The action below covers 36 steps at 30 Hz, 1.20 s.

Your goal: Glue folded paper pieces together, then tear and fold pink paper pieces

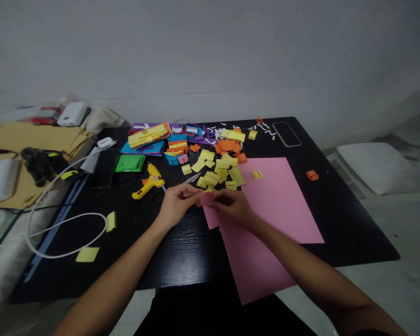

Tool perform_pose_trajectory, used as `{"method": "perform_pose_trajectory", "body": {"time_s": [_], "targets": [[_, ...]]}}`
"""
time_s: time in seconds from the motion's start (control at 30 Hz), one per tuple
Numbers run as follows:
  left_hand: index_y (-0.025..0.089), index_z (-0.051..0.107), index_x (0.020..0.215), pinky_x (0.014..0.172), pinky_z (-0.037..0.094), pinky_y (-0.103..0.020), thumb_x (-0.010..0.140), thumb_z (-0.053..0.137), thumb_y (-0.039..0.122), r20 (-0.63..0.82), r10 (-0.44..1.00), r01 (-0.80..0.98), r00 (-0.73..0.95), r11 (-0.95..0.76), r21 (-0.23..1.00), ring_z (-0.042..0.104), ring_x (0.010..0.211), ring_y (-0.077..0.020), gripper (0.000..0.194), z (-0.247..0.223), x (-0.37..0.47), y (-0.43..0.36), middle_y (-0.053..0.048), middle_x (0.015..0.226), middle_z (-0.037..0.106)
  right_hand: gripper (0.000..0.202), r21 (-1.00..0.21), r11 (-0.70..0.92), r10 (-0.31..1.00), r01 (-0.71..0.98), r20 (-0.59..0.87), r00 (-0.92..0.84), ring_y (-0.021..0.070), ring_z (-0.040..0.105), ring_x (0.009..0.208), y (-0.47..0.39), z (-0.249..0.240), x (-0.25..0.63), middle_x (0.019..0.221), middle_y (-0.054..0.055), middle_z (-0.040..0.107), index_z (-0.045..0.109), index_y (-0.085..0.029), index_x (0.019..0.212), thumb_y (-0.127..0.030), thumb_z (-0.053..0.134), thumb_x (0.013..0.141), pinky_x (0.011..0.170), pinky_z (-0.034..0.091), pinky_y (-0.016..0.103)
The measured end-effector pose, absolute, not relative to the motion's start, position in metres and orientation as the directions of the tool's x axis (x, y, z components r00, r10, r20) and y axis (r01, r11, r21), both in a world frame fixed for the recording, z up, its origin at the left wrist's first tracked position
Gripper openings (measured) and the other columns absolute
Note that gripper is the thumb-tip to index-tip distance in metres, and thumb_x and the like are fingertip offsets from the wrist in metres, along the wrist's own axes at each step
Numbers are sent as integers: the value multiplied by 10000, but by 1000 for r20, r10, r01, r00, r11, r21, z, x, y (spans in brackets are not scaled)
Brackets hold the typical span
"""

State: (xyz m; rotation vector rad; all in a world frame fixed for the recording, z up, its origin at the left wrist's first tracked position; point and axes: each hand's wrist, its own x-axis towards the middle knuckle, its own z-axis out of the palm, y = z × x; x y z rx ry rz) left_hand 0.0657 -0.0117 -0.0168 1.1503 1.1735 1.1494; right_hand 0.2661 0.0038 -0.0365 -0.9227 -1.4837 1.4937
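Note:
Between my two hands is a small piece of pink paper [206, 199], raised a little over the black table. The fingers of my left hand [178, 200] pinch its left edge. From the other side, my right hand [234, 206] grips it between thumb and fingers. Beneath my right forearm lies a large pink sheet [276, 200], with a narrower pink strip at its left edge under the held piece. Just beyond my hands are many folded yellow paper pieces [212, 177]. Scissors [192, 178] lie partly hidden behind my left hand.
A yellow glue gun [150, 181] lies left of my hands, near green folded paper [130, 163]. Colored paper stacks [149, 136] and orange pieces [229, 147] are at the back. A phone [287, 134] rests back right. A white cable [66, 217] loops at left.

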Motion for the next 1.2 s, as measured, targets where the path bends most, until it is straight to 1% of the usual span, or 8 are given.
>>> {"method": "perform_pose_trajectory", "body": {"time_s": [0.27, 0.47, 0.63, 0.8, 0.9, 1.03, 1.13, 1.2], "targets": [[176, 719, 763, 644, 621, -325, 711, 849, 425, -41, 998, -6, 36, 42, 999, 743, 626, -203, 285, -21, 70, -16, -31, 662, 758, 495, -983, -118, 914, -140, -53, -402, 204, 772, 777, 4, -41, 263, 799, -18, 756, 525, -259, 971, -432, 910, 714, 719, 596, 321], [177, 731, 777, 629, 604, -309, 751, 822, 397, -12, 999, 26, 46, 11, 1000, 736, 632, -197, 239, -21, 70, -17, -33, 680, 762, 476, -979, -163, 910, -122, -101, -402, 204, 768, 741, 7, -43, 264, 768, -16, 766, 565, -252, 983, -407, 916, 700, 649, 569, 295], [182, 746, 819, 618, 555, -255, 797, 794, 356, 61, 997, 173, 49, -69, 983, 707, 637, -159, 182, -24, 66, -16, -18, 701, 752, 476, -983, -138, 919, -123, -81, -386, 194, 752, 732, 6, -43, 263, 751, -25, 752, 584, -248, 990, -389, 923, 688, 643, 556, 287], [182, 755, 905, 639, 561, -259, 843, 780, 391, 131, 986, 248, -100, -102, 963, 694, 644, -152, 219, -19, 55, -10, -17, 740, 752, 435, -992, -90, 941, -91, -55, -334, 180, 713, 679, 7, -43, 264, 705, -34, 717, 631, -242, 1016, -400, 902, 715, 632, 543, 286], [186, 752, 920, 769, 580, -301, 878, 753, 360, 298, 935, 435, -190, -192, 880, 717, 787, -180, 179, -12, 44, -5, -43, 864, 766, 369, -999, -2, 952, -36, 9, -307, 186, 721, 730, 6, -43, 265, 751, -11, 742, 707, -238, 1058, -400, 863, 766, 693, 566, 306], [192, 755, 1037, 1017, 527, -405, 988, 609, 321, 516, 856, 583, -37, -401, 707, 684, 1116, -239, 200, -4, 39, -6, -94, 1128, 748, 273, -992, 125, 941, 10, 115, -320, 215, 751, 900, 4, -44, 266, 998, 51, 803, 785, -246, 1066, -376, 811, 828, 816, 596, 344], [199, 731, 1170, 991, 543, -380, 1008, 594, 320, 463, 869, 497, 176, -484, 720, 696, 1112, -229, 246, -5, 46, -12, -94, 1169, 749, 264, -991, 134, 934, -7, 129, -334, 222, 767, 916, 2, -45, 265, 1013, 52, 812, 796, -253, 1065, -359, 820, 824, 858, 610, 363], [206, 746, 1140, 920, 563, -337, 983, 650, 322, 404, 876, 466, 264, -483, 741, 725, 1016, -211, 218, -9, 52, -15, -74, 1093, 776, 285, -995, 84, 940, -56, 98, -328, 215, 776, 861, 1, -45, 265, 948, 38, 814, 793, -248, 1038, -361, 857, 785, 832, 626, 360]]}}
